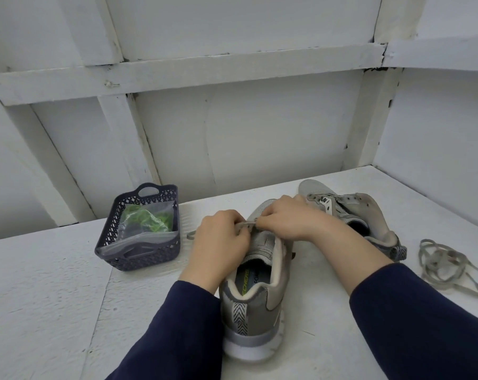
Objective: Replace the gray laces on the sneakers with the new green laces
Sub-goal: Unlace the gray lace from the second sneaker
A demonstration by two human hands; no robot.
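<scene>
Gray lace (244, 223) is pinched by our left hand (218, 242) and right hand (287, 218), close together, so we can pull it out. Its sneaker (259, 305) stands on the table (54, 283), heel toward us, easy to reach. Green laces (150, 219) lie in the basket (139, 259), ready.

On the table (40, 297), the near sneaker (257, 305) stands in the middle, heel at the near side and toe pointing far. Over its front, the left hand (218, 242) and right hand (284, 218) meet, pinching a lace (243, 224) between them. The second sneaker (369, 212) sits just beside it, far right. A loose lace (449, 267) lies further right. To the left, a basket (139, 253) holds a bag (150, 239) with bundled laces (147, 220) in it.
</scene>
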